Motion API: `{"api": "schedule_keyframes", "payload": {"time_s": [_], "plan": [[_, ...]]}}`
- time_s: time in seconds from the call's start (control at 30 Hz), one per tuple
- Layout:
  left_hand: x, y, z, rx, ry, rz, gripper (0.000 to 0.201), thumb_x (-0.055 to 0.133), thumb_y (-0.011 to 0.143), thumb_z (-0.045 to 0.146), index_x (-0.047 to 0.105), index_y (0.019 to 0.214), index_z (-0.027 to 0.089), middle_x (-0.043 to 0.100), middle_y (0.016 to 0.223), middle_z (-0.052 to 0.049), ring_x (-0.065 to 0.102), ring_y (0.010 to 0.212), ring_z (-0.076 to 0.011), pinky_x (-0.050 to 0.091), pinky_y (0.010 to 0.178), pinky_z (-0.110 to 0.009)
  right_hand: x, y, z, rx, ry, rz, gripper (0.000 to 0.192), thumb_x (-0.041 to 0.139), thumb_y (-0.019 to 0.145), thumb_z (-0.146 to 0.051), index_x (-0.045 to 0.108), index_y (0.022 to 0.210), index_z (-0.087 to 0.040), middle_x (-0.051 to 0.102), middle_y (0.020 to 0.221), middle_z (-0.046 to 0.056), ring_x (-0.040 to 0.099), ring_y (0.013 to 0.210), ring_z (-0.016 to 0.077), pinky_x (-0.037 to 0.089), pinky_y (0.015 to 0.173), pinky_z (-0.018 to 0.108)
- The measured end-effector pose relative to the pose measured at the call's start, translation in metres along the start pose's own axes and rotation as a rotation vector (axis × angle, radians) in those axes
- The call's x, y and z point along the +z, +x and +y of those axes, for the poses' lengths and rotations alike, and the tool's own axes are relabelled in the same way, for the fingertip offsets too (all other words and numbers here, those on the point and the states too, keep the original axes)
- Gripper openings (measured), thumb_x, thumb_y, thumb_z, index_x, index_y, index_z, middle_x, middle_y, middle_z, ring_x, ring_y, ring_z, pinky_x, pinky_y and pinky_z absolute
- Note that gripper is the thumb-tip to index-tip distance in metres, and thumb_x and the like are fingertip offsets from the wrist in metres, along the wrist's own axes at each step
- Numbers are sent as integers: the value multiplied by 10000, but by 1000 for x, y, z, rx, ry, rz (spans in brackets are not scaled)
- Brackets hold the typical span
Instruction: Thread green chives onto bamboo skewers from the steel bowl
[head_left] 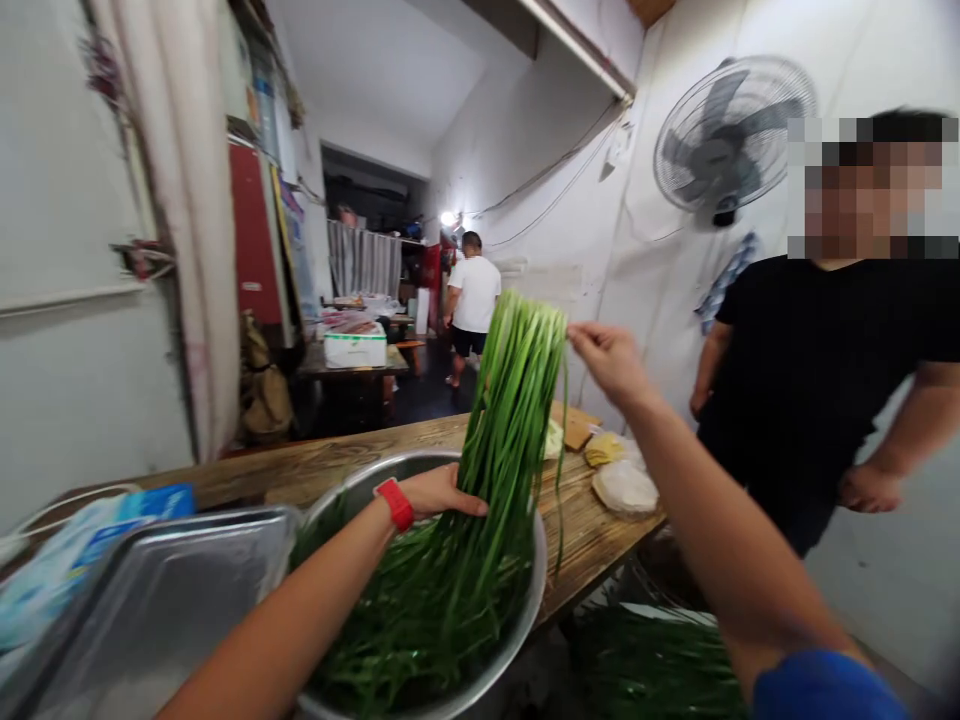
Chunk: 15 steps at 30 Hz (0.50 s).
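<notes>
Left hand [442, 492] wrapped round a thick bunch of green leaves [514, 400], pale ends uppermost, right above the wide metal bowl [541, 585] with more greens [405, 625] inside! And up top, the right hand [604, 355], fingertips together, pinches a thin strand [559, 520] dangling at the bunch's edge, wooden counter [581, 540] behind it.

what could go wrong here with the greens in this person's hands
The bunch rises well above the left hand, so loose leaves might slip out if that grip slackens. A lone leaf hangs below the right hand, outside the bowl as seen here, so it may land on the table if dropped.
</notes>
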<state>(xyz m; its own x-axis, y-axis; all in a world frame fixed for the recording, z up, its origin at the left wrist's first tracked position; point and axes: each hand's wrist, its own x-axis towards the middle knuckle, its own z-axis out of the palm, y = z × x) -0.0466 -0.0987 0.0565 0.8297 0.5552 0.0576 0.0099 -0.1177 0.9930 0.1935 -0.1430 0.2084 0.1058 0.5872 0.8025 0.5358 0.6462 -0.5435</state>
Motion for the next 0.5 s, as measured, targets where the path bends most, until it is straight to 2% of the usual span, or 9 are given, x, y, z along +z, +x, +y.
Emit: {"api": "schedule_keyframes", "payload": {"time_s": [0.1, 0.17, 0.27, 0.3, 0.37, 0.43, 0.5], "plan": [[-4, -11, -34, -113, 57, 24, 231, 731, 529, 258, 657, 722, 155, 645, 666, -32, 581, 625, -156, 456, 613, -257, -1, 34, -11, -28, -103, 116, 250, 528, 721, -275, 662, 707, -65, 580, 549, -3, 513, 513, 70, 326, 441, 171], [-7, -19, -53, -191, 138, 55, 161, 712, 550, 244, 659, 675, 156, 648, 647, -30, 571, 589, -143, 434, 547, -220, -1, 47, -21, -57, -186, 133, 372, 477, 718, -317, 661, 759, 5, 602, 576, 19, 515, 489, 38, 240, 403, 159], [-10, -28, -75, -307, 219, 106, 105, 685, 583, 239, 660, 630, 149, 642, 599, -27, 568, 569, -131, 408, 516, -191, -2, 61, -39, -60, -256, 146, 693, 184, 706, -390, 590, 807, 162, 616, 692, 81, 561, 594, 72, 189, 399, 203], [-11, -30, -79, -344, 222, 114, 113, 692, 573, 233, 665, 644, 148, 638, 579, -19, 573, 574, -134, 414, 529, -192, -2, 66, -45, -61, -262, 162, 729, 146, 695, -393, 568, 803, 191, 616, 717, 100, 567, 622, 92, 193, 398, 205], [-18, -33, -79, -413, 223, 84, 271, 731, 506, 192, 678, 769, 161, 654, 608, 0, 596, 627, -148, 438, 596, -208, -4, 73, -55, -79, -245, 219, 653, 264, 731, -388, 574, 808, 182, 630, 741, 138, 575, 611, 88, 205, 390, 173], [-30, -34, -67, -451, 291, 82, 488, 743, 471, 159, 647, 948, 190, 680, 722, 4, 613, 713, -159, 451, 679, -228, -5, 77, -64, -118, -205, 259, 444, 470, 750, -299, 608, 831, 115, 643, 736, 152, 514, 508, 18, 207, 378, 152], [-49, -38, -46, -421, 482, 271, 464, 700, 531, 173, 634, 991, 180, 685, 811, -26, 616, 785, -173, 452, 738, -249, -5, 77, -69, -150, -158, 276, 322, 523, 758, -239, 629, 817, 59, 634, 699, 116, 381, 425, -29, 189, 377, 160]]}}
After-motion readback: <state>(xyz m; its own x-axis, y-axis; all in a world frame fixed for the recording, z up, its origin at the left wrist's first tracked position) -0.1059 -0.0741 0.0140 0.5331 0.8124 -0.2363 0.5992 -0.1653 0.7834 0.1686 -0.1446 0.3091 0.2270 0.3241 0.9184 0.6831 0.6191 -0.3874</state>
